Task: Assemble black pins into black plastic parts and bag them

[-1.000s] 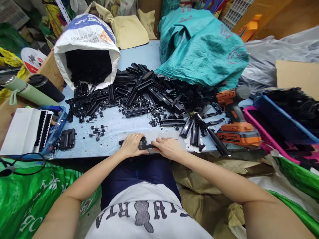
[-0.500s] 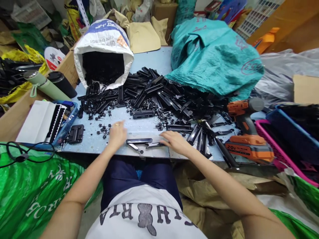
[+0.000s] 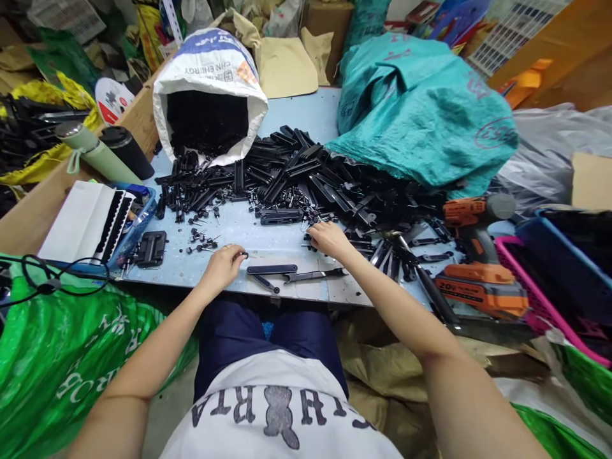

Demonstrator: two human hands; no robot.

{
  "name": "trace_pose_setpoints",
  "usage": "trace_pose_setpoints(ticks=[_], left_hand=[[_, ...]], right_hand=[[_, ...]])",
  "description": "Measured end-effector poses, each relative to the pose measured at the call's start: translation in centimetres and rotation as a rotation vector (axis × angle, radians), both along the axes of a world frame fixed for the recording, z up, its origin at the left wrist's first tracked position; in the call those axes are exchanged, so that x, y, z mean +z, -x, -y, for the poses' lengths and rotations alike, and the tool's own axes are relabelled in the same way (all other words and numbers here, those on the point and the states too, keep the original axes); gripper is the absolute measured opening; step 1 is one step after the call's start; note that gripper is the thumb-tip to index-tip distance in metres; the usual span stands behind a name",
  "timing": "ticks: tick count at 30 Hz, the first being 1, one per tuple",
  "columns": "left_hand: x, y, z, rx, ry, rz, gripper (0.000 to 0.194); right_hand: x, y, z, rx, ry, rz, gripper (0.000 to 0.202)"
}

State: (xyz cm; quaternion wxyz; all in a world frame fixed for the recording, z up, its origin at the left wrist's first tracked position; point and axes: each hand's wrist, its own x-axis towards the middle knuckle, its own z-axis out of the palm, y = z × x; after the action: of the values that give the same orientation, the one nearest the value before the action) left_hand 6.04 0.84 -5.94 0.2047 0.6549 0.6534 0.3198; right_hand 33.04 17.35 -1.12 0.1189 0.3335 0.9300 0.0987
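My left hand (image 3: pixel 222 266) pinches a small black-headed screw (image 3: pixel 244 255) just above the front of the bench. My right hand (image 3: pixel 329 240) reaches into a heap of small black-headed screws (image 3: pixel 310 217), its fingers drawn together; what they grip, if anything, is hidden. Between the hands, near the front edge, lie a black hinged arm (image 3: pixel 271 269) folded in a V and a thin dark bar (image 3: pixel 313 275) with a forked end. More loose screws (image 3: pixel 201 241) are scattered left of centre. Behind them rises a large pile of black slotted bars (image 3: pixel 282 169).
A white sack (image 3: pixel 165 121) gapes over the pile, with a teal sack (image 3: pixel 421 121) to its right. At right stand an orange cordless drill (image 3: pixel 480 280) and a pink basket (image 3: pixel 535 287). A blue basket (image 3: pixel 148 213), green bottle (image 3: pixel 102 156) and black cup (image 3: pixel 127 153) are left.
My right hand has moved up and away from the forked bar to the screw heap. My left hand has come slightly down, and a small screw now shows in its fingertips.
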Motion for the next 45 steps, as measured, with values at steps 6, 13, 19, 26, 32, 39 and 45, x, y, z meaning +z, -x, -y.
trace_pose_setpoints(ticks=[6, 13, 19, 26, 32, 39, 45], left_hand=[[0.8, -0.8, 2.2, -0.053, 0.046, -0.239, 0.019], [3.0, -2.4, 2.5, -0.124, 0.074, -0.5, 0.032], [3.1, -3.1, 2.3, -0.12, 0.044, -0.478, 0.034], [1.0, -3.3, 2.2, -0.132, -0.076, -0.543, 0.03], [-1.3, -2.9, 2.5, -0.194, -0.34, -0.502, 0.031], [-2.7, -2.2, 2.8, -0.185, -0.451, -0.326, 0.031], [-3.8, -2.2, 2.9, -0.198, -0.483, -0.199, 0.038]], right_hand=[[0.4, -1.0, 1.7, -0.058, 0.033, -0.419, 0.026], [1.8, -0.8, 4.6, -0.199, 0.252, -0.569, 0.019], [2.9, 0.3, 7.0, -0.121, 0.497, -0.497, 0.018], [3.8, 1.8, 8.0, 0.004, 0.402, -0.247, 0.023], [3.6, 2.6, 8.3, 0.075, 0.419, -0.128, 0.021], [0.4, 0.7, 8.3, 0.098, 0.353, -0.302, 0.027], [-3.3, -2.8, 8.7, 0.176, 0.363, -0.472, 0.043]])
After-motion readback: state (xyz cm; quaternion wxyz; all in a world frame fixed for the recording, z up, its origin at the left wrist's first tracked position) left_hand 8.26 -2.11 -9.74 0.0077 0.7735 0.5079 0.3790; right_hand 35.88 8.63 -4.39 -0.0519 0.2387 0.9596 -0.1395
